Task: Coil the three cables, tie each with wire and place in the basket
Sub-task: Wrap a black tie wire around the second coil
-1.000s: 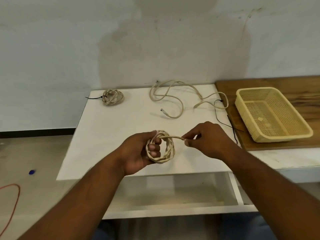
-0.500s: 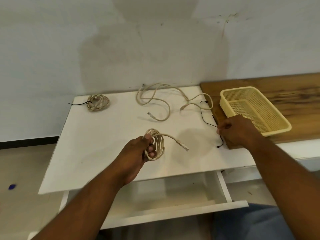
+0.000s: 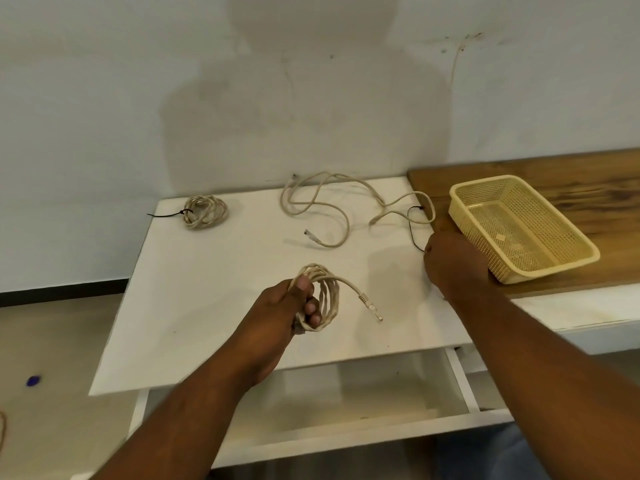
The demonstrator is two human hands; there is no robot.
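Now: left hand [image 3: 277,308] grips coiled cable [image 3: 329,297] — right hand [image 3: 453,261] at black wire [image 3: 411,230], grip unclear.

My left hand [image 3: 277,306] is raised mid-front, thumb and fingers curled round the coiled cable [image 3: 332,297]. My right arm stretches forward, right hand [image 3: 453,265] knuckles-up, fingers curled down; whether they grip anything is hidden.

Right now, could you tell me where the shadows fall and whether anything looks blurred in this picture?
Head view: a broad grey shadow covers the white wall; a fainter one lies on the white tabletop beside the right hand. Head view: no glare; the forearms look soft, while the coiled beige cable in the left hand is sharp.
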